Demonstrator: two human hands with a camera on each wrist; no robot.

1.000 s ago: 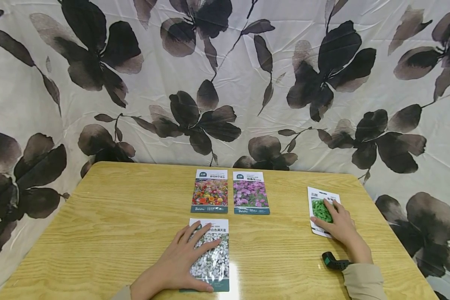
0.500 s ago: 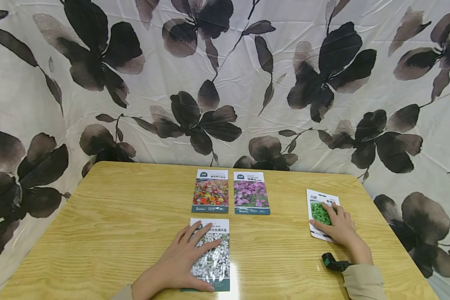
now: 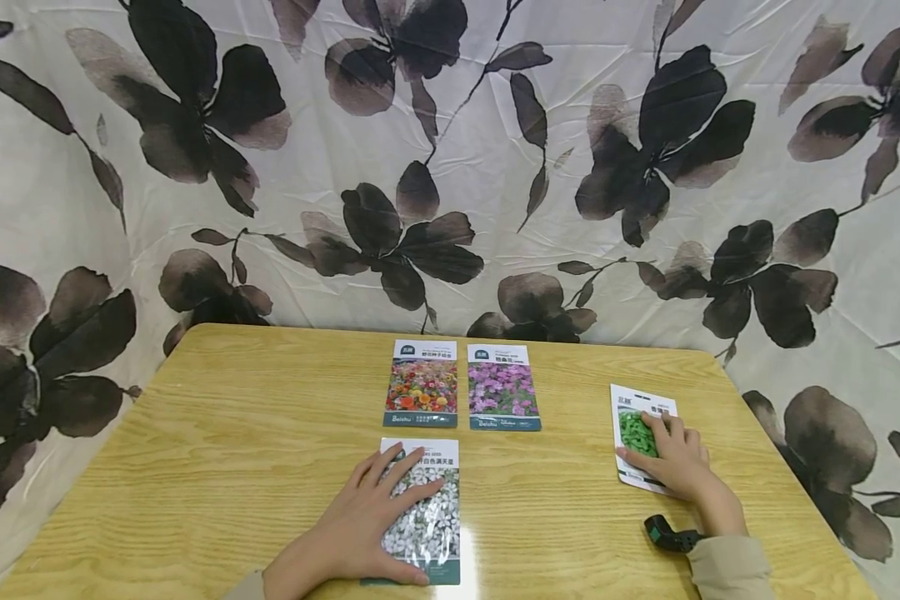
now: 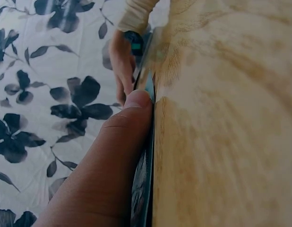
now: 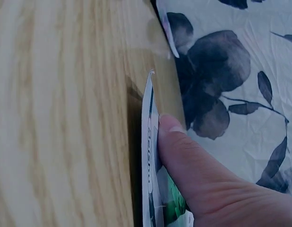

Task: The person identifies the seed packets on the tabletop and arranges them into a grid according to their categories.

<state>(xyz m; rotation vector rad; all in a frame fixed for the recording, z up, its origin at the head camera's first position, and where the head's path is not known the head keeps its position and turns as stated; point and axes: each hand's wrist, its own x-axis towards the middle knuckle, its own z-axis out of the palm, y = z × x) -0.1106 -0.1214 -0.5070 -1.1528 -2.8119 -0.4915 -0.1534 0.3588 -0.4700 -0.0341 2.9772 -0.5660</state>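
Observation:
In the head view, my left hand (image 3: 371, 512) lies with spread fingers across a seed packet with white flowers (image 3: 431, 529). Its thumb (image 4: 132, 111) presses along the packet's near end in the left wrist view. To the right, my right hand (image 3: 678, 457) rests on a white seed packet with green leaves (image 3: 636, 433), covering its right part. In the right wrist view the thumb (image 5: 176, 146) lies on this packet's face (image 5: 172, 198), whose near edge shows above its shadow on the wood.
Two more seed packets lie side by side at the back: one with mixed orange and red flowers (image 3: 422, 383), one with purple flowers (image 3: 502, 387). A black strap device (image 3: 667, 533) sits at the right wrist. Behind the wooden table (image 3: 217, 467) hangs a flowered cloth (image 3: 285, 192).
The green-leaf packet has slid slightly toward me and to the left under my right hand. My left hand and the other packets have stayed in place.

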